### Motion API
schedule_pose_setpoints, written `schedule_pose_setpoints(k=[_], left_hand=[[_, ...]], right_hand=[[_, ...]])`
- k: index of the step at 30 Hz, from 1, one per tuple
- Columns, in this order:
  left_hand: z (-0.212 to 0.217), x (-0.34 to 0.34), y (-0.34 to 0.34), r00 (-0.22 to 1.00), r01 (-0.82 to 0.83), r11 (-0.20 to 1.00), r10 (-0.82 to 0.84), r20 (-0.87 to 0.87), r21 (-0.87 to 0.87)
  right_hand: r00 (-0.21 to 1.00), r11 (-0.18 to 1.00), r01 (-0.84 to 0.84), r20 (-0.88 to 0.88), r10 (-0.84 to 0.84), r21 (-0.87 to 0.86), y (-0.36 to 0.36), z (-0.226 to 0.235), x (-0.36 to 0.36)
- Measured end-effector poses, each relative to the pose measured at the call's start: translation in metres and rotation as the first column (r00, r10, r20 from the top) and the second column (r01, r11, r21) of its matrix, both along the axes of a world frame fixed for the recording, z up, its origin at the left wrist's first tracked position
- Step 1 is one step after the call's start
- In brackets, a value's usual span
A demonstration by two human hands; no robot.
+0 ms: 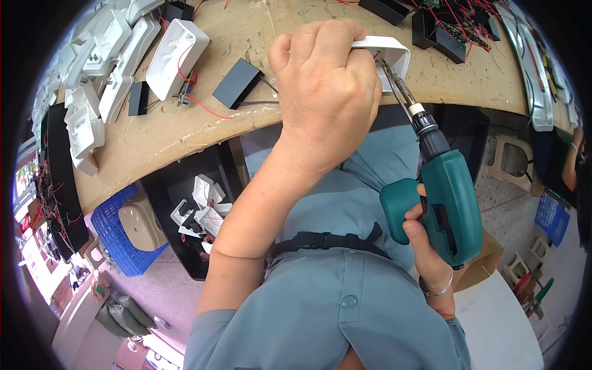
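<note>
My left hand (330, 86) is closed over a white plastic housing (399, 57) at the front edge of the workbench. Its fingers curl over the housing's left side and hide much of it. In my right hand (430, 250) is a green soldering gun (455, 200), gripped by its handle. The thin metal tip (394, 79) reaches into the housing's open hollow. A bit of red wire shows by the tip; the exact joint is too small to make out. Left of my left hand lies a black box (237, 83) with a dark cable running behind the wrist.
Another white housing (179, 58) lies to the left, beside a small circuit board (185, 90) with red wires. White housings (111, 40) pile up at the far left. Black boxes and wired boards (447, 28) lie back right. Below the bench stands a black bin (179, 163) holding white parts.
</note>
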State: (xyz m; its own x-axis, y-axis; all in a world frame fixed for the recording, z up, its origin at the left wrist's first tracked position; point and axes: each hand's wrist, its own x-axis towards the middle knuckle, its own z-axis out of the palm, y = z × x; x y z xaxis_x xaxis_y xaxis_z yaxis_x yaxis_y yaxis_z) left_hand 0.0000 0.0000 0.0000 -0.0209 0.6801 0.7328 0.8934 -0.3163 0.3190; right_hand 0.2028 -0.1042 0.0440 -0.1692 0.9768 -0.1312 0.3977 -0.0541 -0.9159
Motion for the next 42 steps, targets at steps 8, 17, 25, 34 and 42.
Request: schedule_pose_setpoints(k=[8,17,25,34,42], left_hand=[[-0.003,0.002,0.003,1.0,-0.014,0.998,0.013,0.023,0.053],[-0.003,0.001,0.003,1.0,-0.028,0.999,0.028,0.01,0.044],[-0.003,0.002,0.003,0.999,-0.026,0.999,0.025,0.02,0.04],[-0.003,0.002,0.003,1.0,-0.026,0.999,0.026,0.014,0.036],[-0.003,0.002,0.002,1.0,-0.022,0.999,0.022,0.01,0.037]], right_hand=[[1.0,0.999,-0.021,0.024,0.021,0.031,0.002,0.004,0.0],[0.988,0.991,-0.092,0.13,0.079,0.098,0.01,0.003,-0.002],[1.0,0.994,-0.027,-0.005,0.028,0.105,0.008,-0.003,-0.004],[0.994,0.983,-0.097,0.062,0.089,0.156,0.009,-0.004,0.0],[0.999,0.995,-0.032,-0.001,0.033,0.092,0.006,-0.003,-0.002]])
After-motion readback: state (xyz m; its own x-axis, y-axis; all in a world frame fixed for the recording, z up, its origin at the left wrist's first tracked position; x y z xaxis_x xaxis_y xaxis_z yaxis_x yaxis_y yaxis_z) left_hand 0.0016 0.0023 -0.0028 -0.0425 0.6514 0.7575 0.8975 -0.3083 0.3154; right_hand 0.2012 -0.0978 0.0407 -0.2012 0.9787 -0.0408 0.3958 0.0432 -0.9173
